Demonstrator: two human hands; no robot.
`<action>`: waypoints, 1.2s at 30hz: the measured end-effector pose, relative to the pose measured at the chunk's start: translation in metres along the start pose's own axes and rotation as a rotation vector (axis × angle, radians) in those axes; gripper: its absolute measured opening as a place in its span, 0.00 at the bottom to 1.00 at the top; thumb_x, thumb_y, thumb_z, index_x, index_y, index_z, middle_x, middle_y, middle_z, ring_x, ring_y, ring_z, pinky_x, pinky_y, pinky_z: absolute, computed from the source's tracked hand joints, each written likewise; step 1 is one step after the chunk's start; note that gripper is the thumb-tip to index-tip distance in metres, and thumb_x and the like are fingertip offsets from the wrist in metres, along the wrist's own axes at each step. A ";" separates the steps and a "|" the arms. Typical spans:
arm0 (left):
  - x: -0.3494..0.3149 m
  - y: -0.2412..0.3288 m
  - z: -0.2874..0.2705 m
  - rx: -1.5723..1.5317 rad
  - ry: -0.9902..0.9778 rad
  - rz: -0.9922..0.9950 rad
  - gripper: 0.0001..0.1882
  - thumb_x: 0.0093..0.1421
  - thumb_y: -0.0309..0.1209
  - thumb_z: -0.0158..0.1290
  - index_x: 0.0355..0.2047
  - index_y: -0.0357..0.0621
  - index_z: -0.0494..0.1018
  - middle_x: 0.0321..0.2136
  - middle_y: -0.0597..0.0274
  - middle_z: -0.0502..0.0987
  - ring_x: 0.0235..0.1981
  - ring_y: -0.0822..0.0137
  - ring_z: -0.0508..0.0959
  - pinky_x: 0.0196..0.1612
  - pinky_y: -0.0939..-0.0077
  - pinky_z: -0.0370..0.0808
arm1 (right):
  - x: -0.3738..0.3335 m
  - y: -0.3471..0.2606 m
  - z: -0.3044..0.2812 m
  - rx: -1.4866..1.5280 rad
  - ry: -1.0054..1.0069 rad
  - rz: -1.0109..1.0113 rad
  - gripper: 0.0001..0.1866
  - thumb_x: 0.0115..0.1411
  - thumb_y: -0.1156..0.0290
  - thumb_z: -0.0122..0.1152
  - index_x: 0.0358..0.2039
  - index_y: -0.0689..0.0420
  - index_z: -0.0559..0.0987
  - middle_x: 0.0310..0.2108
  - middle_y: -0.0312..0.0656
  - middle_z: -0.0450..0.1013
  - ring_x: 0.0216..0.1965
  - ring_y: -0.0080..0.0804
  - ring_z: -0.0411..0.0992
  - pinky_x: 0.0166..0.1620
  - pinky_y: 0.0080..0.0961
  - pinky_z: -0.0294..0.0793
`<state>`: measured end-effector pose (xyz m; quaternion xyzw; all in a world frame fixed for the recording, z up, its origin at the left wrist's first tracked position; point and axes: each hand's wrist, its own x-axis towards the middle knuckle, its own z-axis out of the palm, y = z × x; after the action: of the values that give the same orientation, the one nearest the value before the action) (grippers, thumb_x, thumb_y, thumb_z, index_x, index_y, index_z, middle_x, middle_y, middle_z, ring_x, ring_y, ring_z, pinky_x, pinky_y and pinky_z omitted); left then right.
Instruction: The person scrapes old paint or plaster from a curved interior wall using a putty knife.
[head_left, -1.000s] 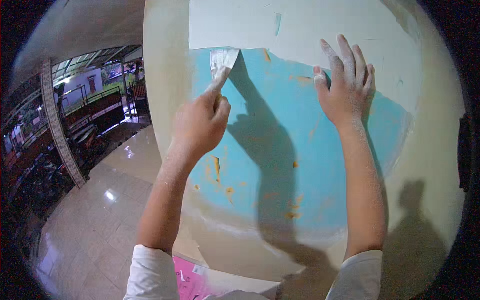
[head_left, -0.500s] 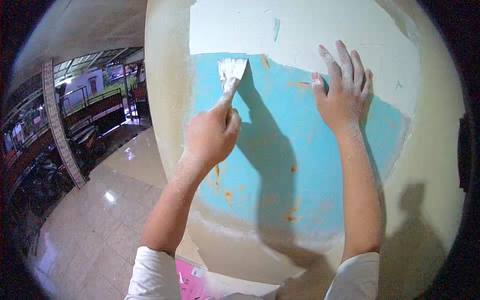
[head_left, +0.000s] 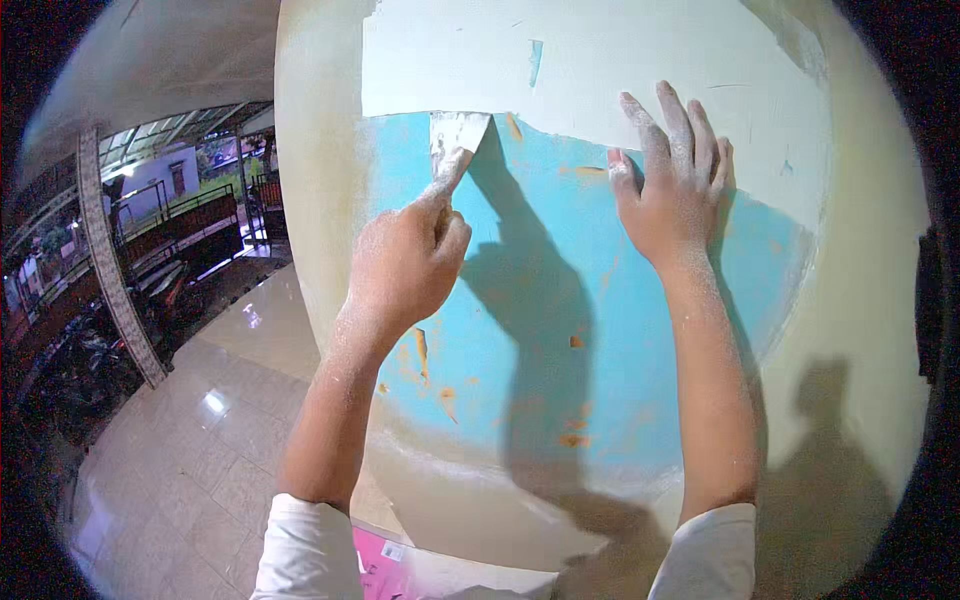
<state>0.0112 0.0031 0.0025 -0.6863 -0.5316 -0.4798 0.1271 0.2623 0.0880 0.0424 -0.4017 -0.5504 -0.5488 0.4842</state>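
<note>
My left hand [head_left: 405,262] is closed round the handle of a putty knife [head_left: 458,140], its forefinger stretched along the handle. The wide, white-smeared blade points up, its front edge at the lower border of the white coat [head_left: 590,65] on the wall. Below that border lies a turquoise patch [head_left: 520,370] with orange-brown scuffs. My right hand [head_left: 672,185] rests with spread fingers on the wall, across the border of white and turquoise, and holds nothing. Pale dust covers both hands and forearms. The fingers' inner side on the handle is hidden.
Cream wall [head_left: 860,270] surrounds the patch. A bright pink sheet or bag [head_left: 380,560] lies low, near my left sleeve. To the left are a glossy tiled floor [head_left: 215,460], a post [head_left: 108,250], dark railings [head_left: 200,230] and what look like parked motorbikes.
The whole view has shifted slightly, the wall sliding left in it. The blade has come up against the white coat's lower border, from just below it. My right hand stays on the wall.
</note>
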 end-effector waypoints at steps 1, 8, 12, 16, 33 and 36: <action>-0.002 0.002 0.000 -0.015 -0.003 -0.007 0.33 0.62 0.32 0.44 0.69 0.53 0.58 0.22 0.47 0.77 0.26 0.46 0.79 0.34 0.51 0.73 | -0.001 0.001 0.000 0.007 0.016 -0.002 0.29 0.63 0.56 0.54 0.66 0.33 0.65 0.71 0.31 0.53 0.71 0.41 0.50 0.70 0.59 0.46; 0.004 0.004 0.007 -0.057 0.007 0.039 0.33 0.63 0.32 0.44 0.70 0.53 0.57 0.20 0.47 0.76 0.23 0.46 0.78 0.34 0.53 0.74 | 0.002 0.000 0.000 0.032 -0.004 0.010 0.30 0.62 0.56 0.56 0.66 0.32 0.64 0.71 0.30 0.54 0.71 0.40 0.50 0.70 0.59 0.45; -0.001 0.008 0.017 -0.020 -0.012 0.014 0.34 0.63 0.32 0.44 0.70 0.50 0.55 0.21 0.46 0.77 0.23 0.47 0.79 0.34 0.54 0.75 | 0.006 0.005 0.004 0.027 0.037 -0.015 0.30 0.62 0.54 0.56 0.66 0.32 0.64 0.71 0.32 0.54 0.71 0.43 0.50 0.69 0.62 0.46; 0.007 0.010 0.007 -0.024 -0.026 0.025 0.34 0.62 0.33 0.45 0.70 0.49 0.57 0.23 0.46 0.78 0.26 0.47 0.80 0.35 0.53 0.75 | 0.007 0.004 0.000 0.053 0.042 -0.030 0.30 0.62 0.51 0.57 0.65 0.33 0.65 0.70 0.35 0.54 0.70 0.46 0.51 0.67 0.65 0.47; 0.009 0.024 0.017 -0.178 -0.082 0.034 0.37 0.61 0.34 0.45 0.70 0.42 0.52 0.21 0.51 0.79 0.26 0.49 0.81 0.36 0.52 0.76 | 0.007 0.005 -0.003 0.076 0.029 -0.024 0.30 0.61 0.58 0.57 0.64 0.33 0.67 0.71 0.32 0.54 0.71 0.42 0.51 0.70 0.59 0.46; 0.009 0.026 0.018 -0.167 -0.084 0.048 0.40 0.59 0.35 0.47 0.71 0.43 0.49 0.23 0.50 0.80 0.26 0.47 0.80 0.36 0.50 0.76 | 0.007 0.005 -0.003 0.066 0.031 -0.017 0.30 0.61 0.57 0.57 0.65 0.34 0.66 0.71 0.32 0.54 0.71 0.42 0.51 0.70 0.59 0.46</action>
<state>0.0420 0.0104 0.0095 -0.7264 -0.4781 -0.4903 0.0584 0.2662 0.0844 0.0501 -0.3723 -0.5642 -0.5404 0.5010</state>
